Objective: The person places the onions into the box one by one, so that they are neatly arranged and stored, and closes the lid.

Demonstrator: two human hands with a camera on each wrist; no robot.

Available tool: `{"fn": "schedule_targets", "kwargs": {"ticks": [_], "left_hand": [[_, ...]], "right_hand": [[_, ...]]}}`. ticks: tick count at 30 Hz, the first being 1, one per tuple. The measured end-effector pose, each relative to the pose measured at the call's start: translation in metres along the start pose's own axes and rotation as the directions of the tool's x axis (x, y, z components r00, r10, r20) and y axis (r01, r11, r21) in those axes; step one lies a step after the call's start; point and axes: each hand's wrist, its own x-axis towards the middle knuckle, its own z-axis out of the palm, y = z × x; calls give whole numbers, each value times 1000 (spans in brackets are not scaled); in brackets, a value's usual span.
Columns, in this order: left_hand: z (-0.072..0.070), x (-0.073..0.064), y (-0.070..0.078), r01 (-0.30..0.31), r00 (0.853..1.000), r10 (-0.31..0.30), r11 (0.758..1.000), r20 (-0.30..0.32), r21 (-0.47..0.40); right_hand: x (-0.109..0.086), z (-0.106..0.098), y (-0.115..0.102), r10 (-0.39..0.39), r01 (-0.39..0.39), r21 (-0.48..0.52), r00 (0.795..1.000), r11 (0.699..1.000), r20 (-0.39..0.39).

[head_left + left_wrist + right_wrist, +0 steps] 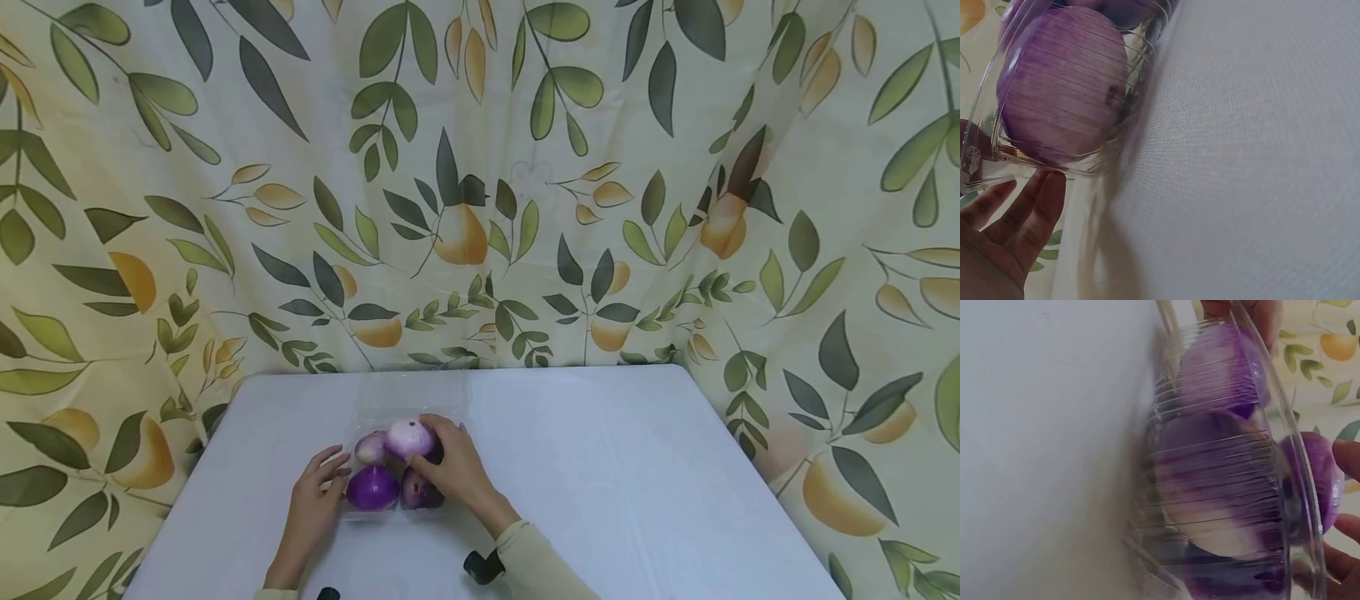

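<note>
A clear plastic container (375, 516) holds several purple onions. Among them are a bright purple onion (372, 489) at the front left, a dark one (422, 490) at the front right and a paler one (371, 448) at the back left. My right hand (454, 461) grips a purple-and-white onion (409, 437) between thumb and fingers; in the right wrist view this onion (1317, 478) sits above the container's rim. My left hand (315, 502) is at the container's left side, its extended fingers (1049, 197) right at the plastic wall.
The container's transparent lid (412, 392) lies opened back toward the far side. A white cloth covers the table (600, 467). Behind it hangs a curtain (480, 208) printed with leaves and fruit. Black wrist gear (483, 567) shows at the right sleeve.
</note>
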Motion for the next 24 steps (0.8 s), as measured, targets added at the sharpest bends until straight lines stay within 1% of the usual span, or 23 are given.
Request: {"fn": "schedule_targets", "kwargs": {"ticks": [5,10,13,18,24], "left_hand": [[0,0,0,4,1000,-5,1000,12,5],[0,1,0,16,1000,-16,1000,16,0],[1,2,1,13,1000,-13,1000,16,-5],[0,2,3,0,1000,0,1000,8,0],[-4,0,3,-39,999,39,999,-12,5]], "right_hand": [[1,-3,-1,9,-8,16,999,1000,-34],[0,-12,-3,22,-20,49,998,999,-54],[0,-18,-4,26,-21,65,997,998,-72],[0,-27,-5,18,-11,79,996,997,-92],[-1,-34,-7,20,-10,93,994,996,-106]]}}
